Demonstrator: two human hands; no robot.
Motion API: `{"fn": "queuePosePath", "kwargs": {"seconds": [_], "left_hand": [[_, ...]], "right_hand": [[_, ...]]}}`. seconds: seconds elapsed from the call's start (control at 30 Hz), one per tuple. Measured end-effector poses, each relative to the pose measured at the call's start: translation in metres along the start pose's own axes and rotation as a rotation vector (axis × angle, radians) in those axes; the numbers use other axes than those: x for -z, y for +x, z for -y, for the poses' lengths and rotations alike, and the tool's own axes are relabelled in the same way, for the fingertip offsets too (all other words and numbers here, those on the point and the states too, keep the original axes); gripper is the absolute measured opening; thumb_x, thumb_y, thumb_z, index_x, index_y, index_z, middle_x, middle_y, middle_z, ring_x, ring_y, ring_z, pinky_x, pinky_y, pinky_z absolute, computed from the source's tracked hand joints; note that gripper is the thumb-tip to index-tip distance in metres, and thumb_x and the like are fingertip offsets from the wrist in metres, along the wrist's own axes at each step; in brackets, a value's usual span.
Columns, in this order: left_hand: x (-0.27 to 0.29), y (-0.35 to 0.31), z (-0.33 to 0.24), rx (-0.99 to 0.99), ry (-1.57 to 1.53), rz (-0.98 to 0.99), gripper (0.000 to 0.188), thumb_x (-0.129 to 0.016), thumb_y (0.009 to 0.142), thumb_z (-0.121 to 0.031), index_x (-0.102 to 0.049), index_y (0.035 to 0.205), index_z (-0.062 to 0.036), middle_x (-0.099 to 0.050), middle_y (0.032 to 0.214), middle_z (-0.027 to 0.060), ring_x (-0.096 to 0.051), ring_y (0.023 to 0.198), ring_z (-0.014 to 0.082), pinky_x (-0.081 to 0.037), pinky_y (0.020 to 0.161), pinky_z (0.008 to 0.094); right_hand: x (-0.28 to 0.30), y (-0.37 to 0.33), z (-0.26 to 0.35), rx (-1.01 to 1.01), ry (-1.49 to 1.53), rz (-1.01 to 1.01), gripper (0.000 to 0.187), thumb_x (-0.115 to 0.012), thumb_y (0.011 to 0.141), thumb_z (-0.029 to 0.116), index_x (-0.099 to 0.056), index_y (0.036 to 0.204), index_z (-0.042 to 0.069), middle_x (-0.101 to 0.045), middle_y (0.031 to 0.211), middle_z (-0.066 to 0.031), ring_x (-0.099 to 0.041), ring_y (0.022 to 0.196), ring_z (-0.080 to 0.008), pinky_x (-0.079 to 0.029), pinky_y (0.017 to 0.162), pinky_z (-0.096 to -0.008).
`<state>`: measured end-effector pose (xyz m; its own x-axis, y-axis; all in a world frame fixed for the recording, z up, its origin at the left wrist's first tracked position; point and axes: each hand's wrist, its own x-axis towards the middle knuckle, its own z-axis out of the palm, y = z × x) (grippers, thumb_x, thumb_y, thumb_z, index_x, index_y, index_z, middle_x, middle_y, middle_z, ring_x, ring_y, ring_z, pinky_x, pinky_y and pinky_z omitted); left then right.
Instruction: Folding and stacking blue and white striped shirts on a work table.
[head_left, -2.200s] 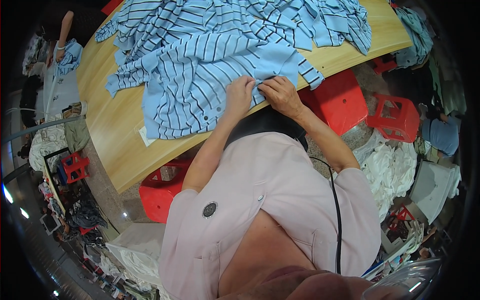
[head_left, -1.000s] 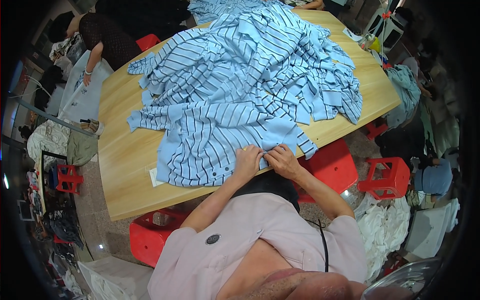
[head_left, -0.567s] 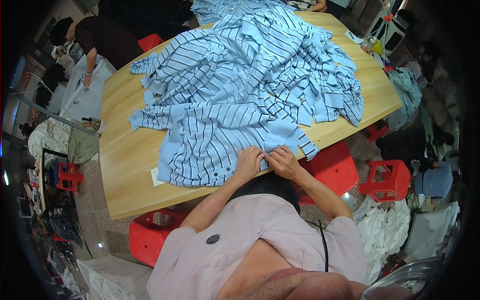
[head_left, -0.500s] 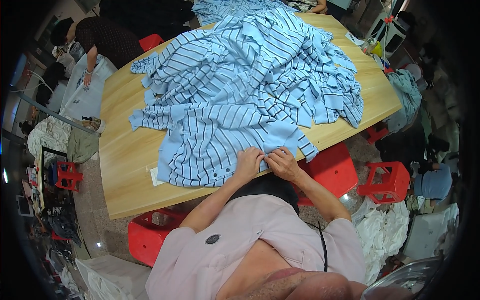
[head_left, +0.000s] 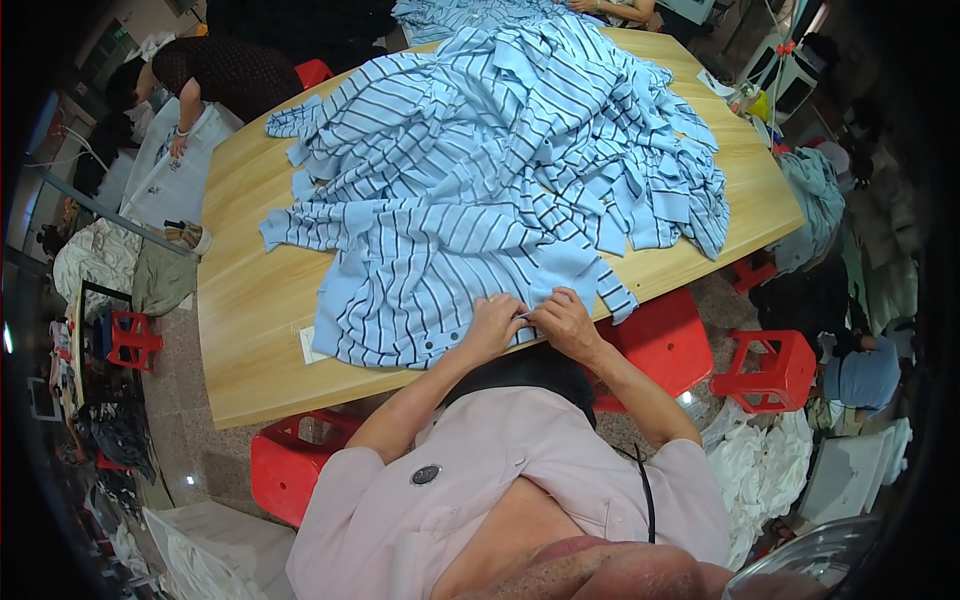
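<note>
A light blue cardigan with dark and white stripes (head_left: 412, 275) lies spread along the near edge of the wooden table (head_left: 250, 340). Dark buttons (head_left: 442, 342) dot its front band, close to my left forearm. My left hand (head_left: 495, 325) is closed on that band, thumb and fingers pinched together. Right beside it, my right hand (head_left: 563, 322) pinches the same edge, the fingertips of both hands nearly touching. Whatever small part sits between the fingertips is hidden. Behind the cardigan rises a heap of similar striped knitwear (head_left: 510, 120).
Red stools stand left (head_left: 285, 470) and right (head_left: 660, 345) at the near table side, another (head_left: 770, 370) farther right. A white paper tag (head_left: 310, 345) lies left of the cardigan. At the far left a person (head_left: 215, 80) bends over a white bag (head_left: 180, 175). White cloth (head_left: 765, 470) is piled lower right.
Both hands keep their pinch on the cardigan's edge, with only slight shifts of the fingers. The person at the far left has moved a hand slightly up along the white bag.
</note>
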<state>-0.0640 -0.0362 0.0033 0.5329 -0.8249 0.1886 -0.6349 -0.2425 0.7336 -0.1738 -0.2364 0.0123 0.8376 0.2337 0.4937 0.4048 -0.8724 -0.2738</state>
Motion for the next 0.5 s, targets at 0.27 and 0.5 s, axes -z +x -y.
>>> {"fn": "queuePosePath", "kwargs": {"seconds": [0.27,0.5], "left_hand": [[0.001,-0.002,0.003,-0.041,0.027,-0.030,0.015,-0.074,0.094,-0.015,-0.069,0.106,-0.0071,-0.069,0.105,0.0100,-0.064,0.104,0.0335,-0.038,0.088,0.0485],[-0.005,-0.012,0.001,-0.074,0.121,-0.132,0.016,-0.074,0.095,-0.014,-0.070,0.110,-0.0084,-0.068,0.104,0.0087,-0.064,0.102,0.0314,-0.039,0.087,0.0467]], "right_hand": [[0.007,0.013,-0.001,-0.018,-0.020,0.034,0.024,-0.082,0.085,0.017,-0.070,0.105,0.012,-0.063,0.091,-0.0042,-0.064,0.092,-0.0262,-0.048,0.086,-0.0436],[-0.002,0.010,-0.004,0.073,-0.075,0.068,0.010,-0.068,0.090,0.017,-0.064,0.095,0.009,-0.057,0.089,-0.0061,-0.062,0.090,-0.0273,-0.050,0.087,-0.0440]]}}
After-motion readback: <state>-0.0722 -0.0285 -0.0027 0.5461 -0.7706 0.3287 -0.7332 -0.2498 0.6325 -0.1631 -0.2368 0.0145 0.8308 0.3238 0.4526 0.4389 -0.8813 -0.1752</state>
